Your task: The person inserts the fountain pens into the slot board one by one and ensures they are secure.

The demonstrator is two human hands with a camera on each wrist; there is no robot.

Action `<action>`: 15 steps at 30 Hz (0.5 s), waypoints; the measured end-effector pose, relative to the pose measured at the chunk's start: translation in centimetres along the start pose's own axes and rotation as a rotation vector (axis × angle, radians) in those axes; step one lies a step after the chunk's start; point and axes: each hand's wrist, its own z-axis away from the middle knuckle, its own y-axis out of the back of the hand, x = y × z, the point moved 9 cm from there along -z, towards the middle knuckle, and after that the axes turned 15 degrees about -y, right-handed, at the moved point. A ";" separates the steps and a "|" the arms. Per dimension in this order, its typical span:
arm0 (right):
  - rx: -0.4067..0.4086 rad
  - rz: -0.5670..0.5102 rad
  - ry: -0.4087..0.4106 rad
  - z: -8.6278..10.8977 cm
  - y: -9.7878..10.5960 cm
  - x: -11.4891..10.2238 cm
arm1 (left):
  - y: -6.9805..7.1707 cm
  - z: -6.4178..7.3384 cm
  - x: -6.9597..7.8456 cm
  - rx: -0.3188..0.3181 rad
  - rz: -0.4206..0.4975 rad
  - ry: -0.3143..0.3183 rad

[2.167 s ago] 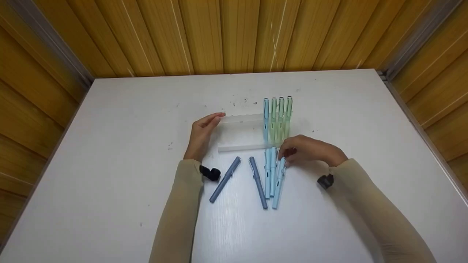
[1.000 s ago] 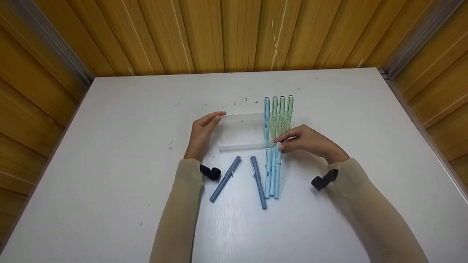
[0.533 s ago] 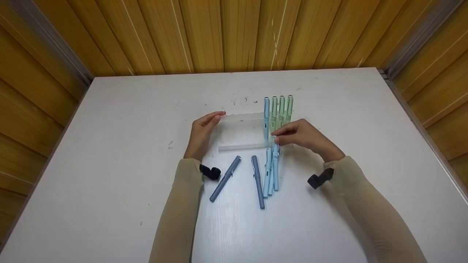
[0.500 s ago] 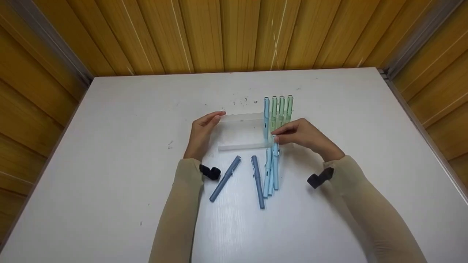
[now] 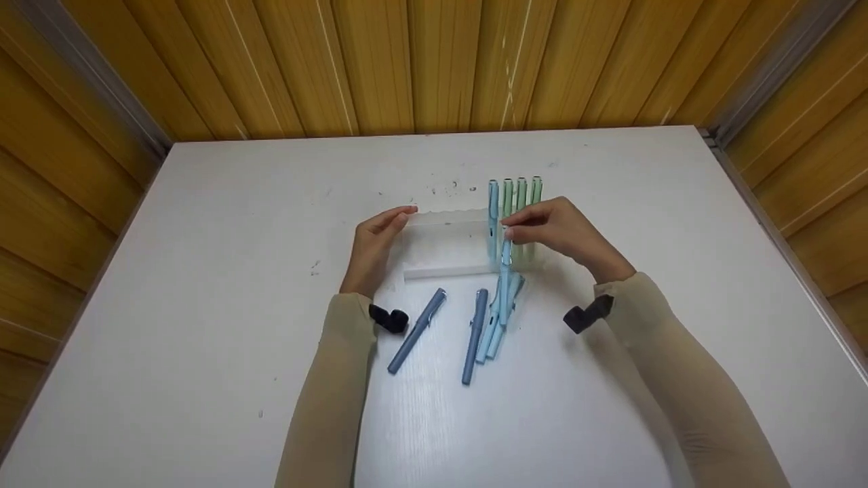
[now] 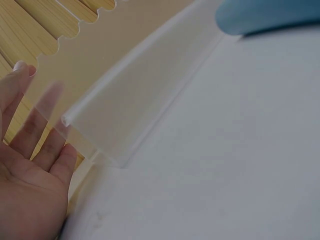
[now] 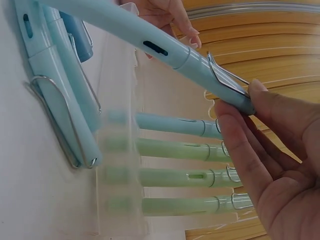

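My right hand (image 5: 566, 234) pinches a light blue pen (image 5: 504, 288) by its clipped cap end. The pen hangs, barrel down, in front of a translucent pen stand (image 5: 444, 273), apart from it in the right wrist view. My left hand (image 5: 373, 251) pinches the stand's left edge between thumb and fingertip; other fingers show through the clear back panel (image 6: 115, 60). In the stand's right part stand one light blue pen (image 7: 170, 124) and three green pens (image 7: 175, 177). Two more light blue pens (image 7: 62, 100) lie crossed on the table below.
A grey-blue pen (image 5: 475, 339) lies left of the light blue ones, and another grey-blue pen (image 5: 417, 332) lies slanted near my left wrist. The white table (image 5: 237, 271) ends at a wooden slatted wall (image 5: 380, 68). A black wrist camera (image 5: 588, 314) sits on my right cuff.
My right hand took hold of one lying light blue pen and lifted it toward the stand. The other light blue pens and the nearer grey-blue pen swung round on the table. My left hand stayed put.
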 end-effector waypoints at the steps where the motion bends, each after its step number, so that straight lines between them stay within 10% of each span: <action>1: 0.004 0.000 0.009 0.0 0.1 -0.2 | 0.0 0.0 0.0 0.000 0.001 0.000; 15: 0.101 -0.119 0.064 -0.3 1.5 -2.5 | -0.2 0.0 0.0 0.000 -0.001 0.021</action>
